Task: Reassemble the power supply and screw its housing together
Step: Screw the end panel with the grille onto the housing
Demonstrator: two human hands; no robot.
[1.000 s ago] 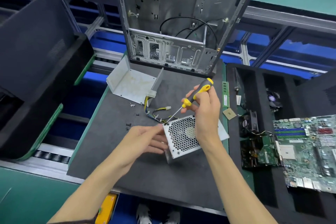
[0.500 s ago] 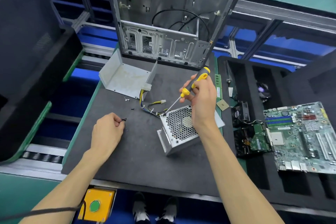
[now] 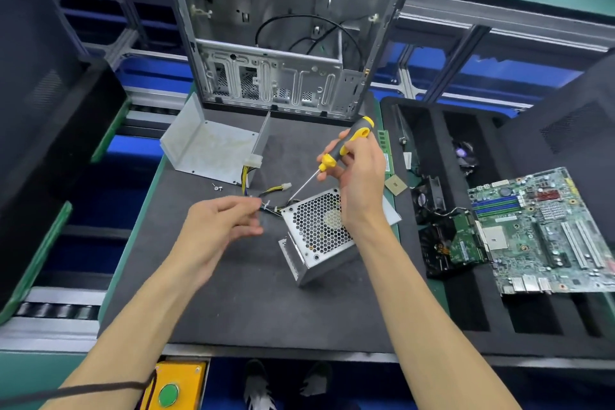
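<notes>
The silver power supply [image 3: 316, 230], with its honeycomb fan grille facing up, lies tilted on the dark mat [image 3: 239, 306]. Its yellow and black cables [image 3: 266, 193] trail off to the left. My right hand [image 3: 361, 183] grips a yellow and black screwdriver [image 3: 346, 146], and the tip touches the supply's far left corner. Just left of that corner my left hand [image 3: 219, 230] hovers, thumb and forefinger pinching a small screw that barely shows. A bent metal cover plate [image 3: 209, 150] lies at the back left, with two loose silver screws [image 3: 218, 188] in front of it.
An open computer case [image 3: 283, 43] stands upright at the back of the mat. To the right, a black foam tray [image 3: 482, 309] holds a motherboard [image 3: 545, 230], fans, a CPU chip [image 3: 396, 184] and a RAM stick. A yellow box with a green button [image 3: 173, 389] sits below the front edge.
My left hand let go of the power supply, reached left to the black screws on the mat, and has come back beside the supply with its fingers pinched. My right hand kept the screwdriver in place.
</notes>
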